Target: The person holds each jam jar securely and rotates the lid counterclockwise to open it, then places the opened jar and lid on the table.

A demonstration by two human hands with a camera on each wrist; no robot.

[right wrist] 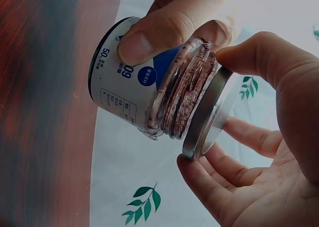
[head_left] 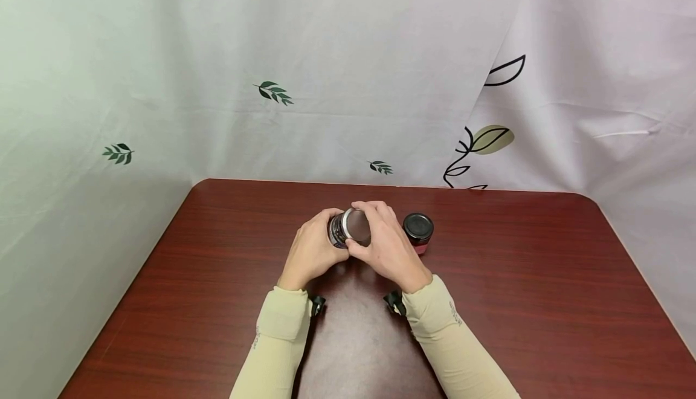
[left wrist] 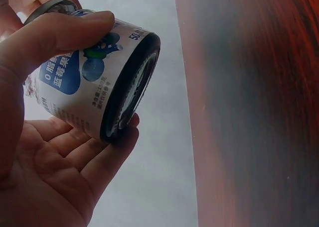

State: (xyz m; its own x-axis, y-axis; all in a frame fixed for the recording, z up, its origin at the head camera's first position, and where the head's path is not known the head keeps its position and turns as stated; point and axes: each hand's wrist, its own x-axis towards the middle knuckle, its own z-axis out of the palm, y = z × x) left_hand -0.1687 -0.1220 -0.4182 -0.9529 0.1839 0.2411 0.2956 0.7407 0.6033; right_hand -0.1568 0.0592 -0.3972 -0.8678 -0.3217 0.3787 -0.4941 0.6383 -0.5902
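From the head camera, both hands meet above the middle of the dark red wooden surface [head_left: 217, 302]. The left hand [head_left: 312, 251] wraps around the body of a small jar [head_left: 338, 230], held tilted on its side in the air, while the right hand [head_left: 386, 245] curls its fingers about the jar's silver metal lid [head_left: 357, 226]. Just beside the right hand, a second jar [head_left: 418, 233] with a dark lid stands upright on the surface. White cloth printed with leaf sprigs [head_left: 274, 92] hangs behind.

The left wrist camera looks at the jar's [left wrist: 99, 80] dark round base, which faces the lens. Its white label carries blue patches, blueberry artwork and printed characters. The left hand's thumb [left wrist: 55, 33] lies across the label and the fingers [left wrist: 84, 157] cradle it from below, so the hand grips the jar.

The right wrist camera shows the jar's [right wrist: 134, 82] neck: glass threads smeared with dark reddish-purple contents. The lid [right wrist: 207, 117] sits at the mouth, slightly off the threads, pinched between the right hand's thumb [right wrist: 264, 62] and fingers [right wrist: 214, 187]. The left hand's thumb [right wrist: 159, 30] presses on the label.
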